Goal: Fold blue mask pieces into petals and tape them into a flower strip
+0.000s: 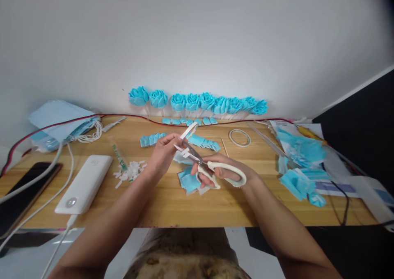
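Note:
My left hand [166, 151] pinches a narrow roll of white tape [190, 130], seen nearly edge-on above the table. My right hand [243, 164] grips scissors [227, 169] with cream handles, fingers and thumb through the loops. The blades point left toward my left fingertips and are parted, with small white strips at them; whether these stick to the blades I cannot tell. Below the scissors lie cut blue fabric pieces [188, 181]. Just behind my hands, rows of overlapping blue pieces [203, 142] rest on the wooden table [160, 207].
Several blue flowers [192, 102] on sticks lean against the wall. To the left are white scraps [131, 171], a power bank [84, 184], a phone [29, 188] and stacked blue sheets [61, 117]. At right lie a tape ring [231, 134], a metal ruler [266, 139] and blue offcuts [303, 184].

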`<state>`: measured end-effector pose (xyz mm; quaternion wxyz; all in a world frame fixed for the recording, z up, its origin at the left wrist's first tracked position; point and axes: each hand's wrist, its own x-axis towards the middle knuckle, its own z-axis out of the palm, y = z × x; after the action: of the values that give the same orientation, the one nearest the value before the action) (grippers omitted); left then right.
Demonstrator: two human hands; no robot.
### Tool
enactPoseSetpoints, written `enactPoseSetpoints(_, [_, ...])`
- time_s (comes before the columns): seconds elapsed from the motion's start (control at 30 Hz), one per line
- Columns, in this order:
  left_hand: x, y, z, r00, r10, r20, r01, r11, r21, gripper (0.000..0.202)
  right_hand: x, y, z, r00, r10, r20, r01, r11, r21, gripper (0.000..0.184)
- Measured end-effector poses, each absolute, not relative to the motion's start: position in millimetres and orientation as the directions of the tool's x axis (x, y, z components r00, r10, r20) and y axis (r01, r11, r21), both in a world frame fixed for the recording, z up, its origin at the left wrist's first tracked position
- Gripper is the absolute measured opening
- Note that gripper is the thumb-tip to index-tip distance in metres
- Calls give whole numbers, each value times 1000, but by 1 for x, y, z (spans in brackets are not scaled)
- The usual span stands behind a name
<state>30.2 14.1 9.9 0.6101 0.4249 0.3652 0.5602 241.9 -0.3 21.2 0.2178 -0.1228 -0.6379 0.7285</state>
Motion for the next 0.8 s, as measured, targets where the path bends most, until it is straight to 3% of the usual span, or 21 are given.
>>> enactPoseSetpoints(0.5, [30,18,8,103,989,107,-487,-44,873,30,259,9,25,-834,551,44,-62,-14,-998,61])
enactPoseSetpoints(0.8, [29,14,10,176,975,133,-432,-44,901,29,257,9,29,-843,535,56,-73,-9,-997,58])
